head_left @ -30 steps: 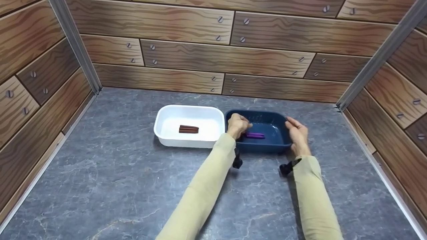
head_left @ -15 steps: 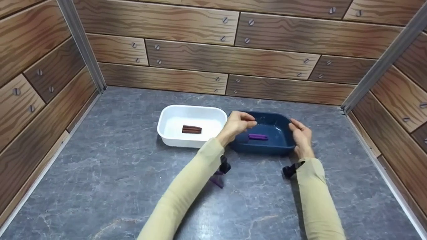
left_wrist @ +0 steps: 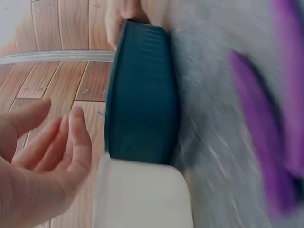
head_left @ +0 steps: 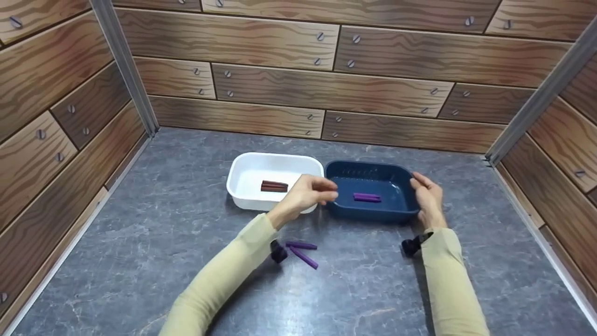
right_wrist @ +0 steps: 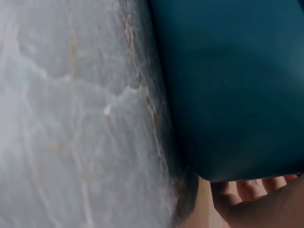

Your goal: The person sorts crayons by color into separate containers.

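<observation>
My left hand (head_left: 304, 193) hovers over the right end of the white container (head_left: 247, 204), its fingers loosely bent and holding nothing. In the left wrist view the same hand (left_wrist: 52, 166) shows a gap between thumb and fingers. My right hand (head_left: 428, 200) grips the right end of the dark blue container (head_left: 373, 215) at its rim. A few purple sticks (head_left: 367, 197) lie side by side inside the blue container, and several reddish-brown sticks (head_left: 274, 186) in the white one. Two more purple sticks (head_left: 303, 257) lie on the tabletop, beside my left wrist.
The two containers stand end to end on a grey marbled tabletop (head_left: 364, 289). Wood-patterned walls (head_left: 266, 84) with metal corner posts (head_left: 126, 65) enclose the back and both sides.
My left hand has drawn back from inside the blue container, leftward and toward me. The two purple sticks on the tabletop have come into view. My right hand has stayed on the blue container.
</observation>
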Demonstrator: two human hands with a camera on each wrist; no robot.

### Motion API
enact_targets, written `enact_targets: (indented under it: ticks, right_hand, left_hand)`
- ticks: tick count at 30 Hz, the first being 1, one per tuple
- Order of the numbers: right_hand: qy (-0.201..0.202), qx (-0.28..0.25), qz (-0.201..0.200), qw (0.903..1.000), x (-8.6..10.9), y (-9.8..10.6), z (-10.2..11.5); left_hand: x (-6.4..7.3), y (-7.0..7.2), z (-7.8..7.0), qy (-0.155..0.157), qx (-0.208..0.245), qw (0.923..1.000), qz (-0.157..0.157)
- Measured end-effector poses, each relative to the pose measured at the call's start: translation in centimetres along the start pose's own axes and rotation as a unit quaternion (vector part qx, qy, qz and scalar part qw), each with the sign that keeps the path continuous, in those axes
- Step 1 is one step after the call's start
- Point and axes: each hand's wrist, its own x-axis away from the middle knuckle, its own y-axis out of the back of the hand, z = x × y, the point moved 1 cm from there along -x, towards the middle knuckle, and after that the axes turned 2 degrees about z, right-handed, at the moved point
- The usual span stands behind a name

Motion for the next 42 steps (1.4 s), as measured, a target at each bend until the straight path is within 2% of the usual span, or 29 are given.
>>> enact_targets:
  ticks: [6,11,13,16,19,25,31,37,42]
  right_hand:
    - [-0.001,-0.003,0.006,1.0,0.1,-0.1,-0.2]
    - [0.0,0.0,0.007,1.0,0.0,0.0,0.0]
    - [0.001,0.001,0.01,1.0,0.0,0.0,0.1]
    - [-0.004,0.002,0.014,0.9999,0.0,0.0,0.1]
    - [-0.009,0.001,0.012,0.9999,0.0,-0.1,0.0]
    - [-0.008,-0.001,0.011,0.9999,0.0,-0.1,0.0]
    - [-0.002,-0.016,0.007,0.9998,0.0,0.2,0.4]
    - [0.004,-0.006,0.006,1.0,0.0,0.1,0.4]
    - [-0.003,-0.004,0.004,1.0,0.0,0.0,0.3]
  left_hand:
    - [2.4,1.5,1.6,-0.02,-0.039,0.9978,0.05]
    - [3.8,2.3,2.7,-0.015,-0.055,0.994,0.093]
    - [4.2,2.5,3.1,-0.01,-0.057,0.9934,0.099]
    - [4.6,2.9,3.7,0.002,-0.066,0.9936,0.091]
    - [5.0,3.4,4.5,0.024,-0.066,0.9939,0.085]
    - [5.4,4.1,5.3,0.072,-0.068,0.9901,0.1]
    - [4.7,4.5,5.7,0.075,-0.081,0.9879,0.109]
    - [4.6,5.2,6.3,0.079,-0.076,0.9829,0.148]
    - [5.0,6.0,6.4,0.063,-0.122,0.9719,0.192]
